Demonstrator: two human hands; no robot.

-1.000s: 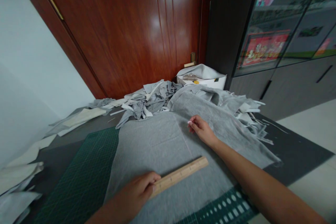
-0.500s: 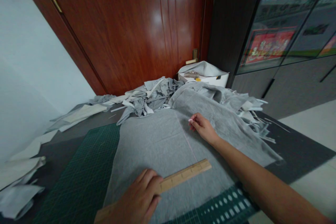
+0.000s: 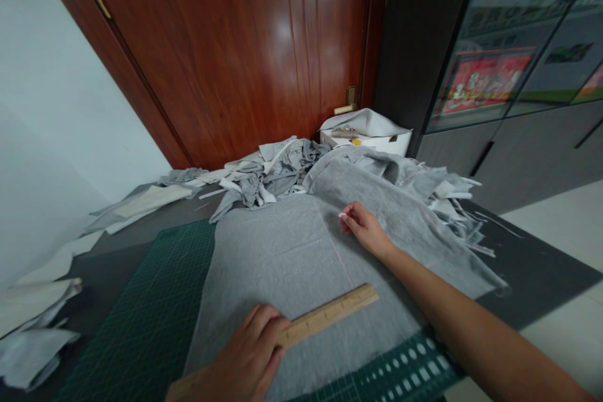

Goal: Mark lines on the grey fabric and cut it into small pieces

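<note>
One change: my left hand (image 3: 254, 347) now clasps the ruler (image 3: 330, 315) overhand, likely steadier; right hand (image 3: 364, 231) pinches a pale bit (image 3: 342, 216).

Indoor light is diffuse and moderate. Pale glare patches mark the glossy door (image 3: 226, 56); reflections veil the cabinet glass (image 3: 527, 31), its contents blurred. Soft shading darkens the grey cloth (image 3: 254, 251) along the right forearm (image 3: 452, 308). Wide-angle distortion slants verticals toward the edges.

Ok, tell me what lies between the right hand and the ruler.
The head view shows grey cloth with a pink line between the right hand and the ruler.
</note>
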